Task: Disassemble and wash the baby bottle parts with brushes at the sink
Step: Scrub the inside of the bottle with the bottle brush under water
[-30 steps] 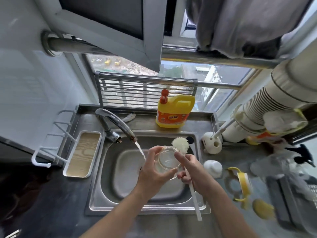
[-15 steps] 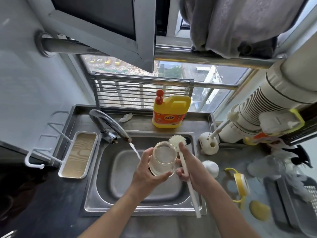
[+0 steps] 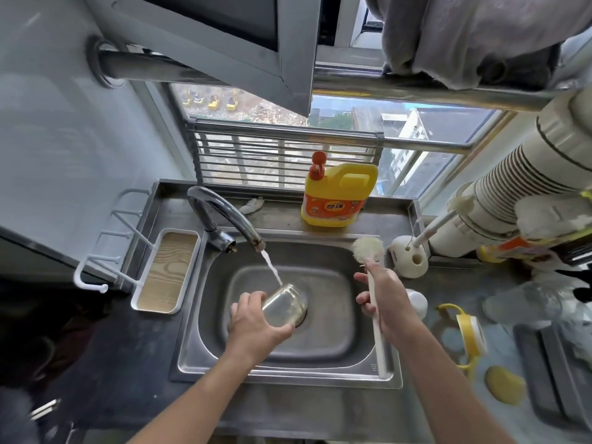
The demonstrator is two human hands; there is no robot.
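My left hand [image 3: 253, 325] grips the clear baby bottle body [image 3: 285, 304], tilted over the drain of the steel sink [image 3: 320, 363]. Water runs from the tap [image 3: 224, 216] onto the bottle. My right hand [image 3: 386, 299] holds the white handle of the bottle brush [image 3: 368, 248], bristle head up, off to the right of the bottle and apart from it. On the counter to the right lie a white cap [image 3: 416, 302], a yellow handled collar [image 3: 467, 331] and a yellow nipple-like piece [image 3: 504, 384].
A yellow detergent jug [image 3: 336, 200] stands behind the sink. A white brush holder [image 3: 408, 256] with a second brush sits at the sink's right back corner. A tray [image 3: 166, 270] hangs left of the sink. Clear plastic items crowd the far right counter.
My left hand lowered and tipped the bottle down under the water stream. My right hand drew the brush away to the right, out from beside the bottle mouth.
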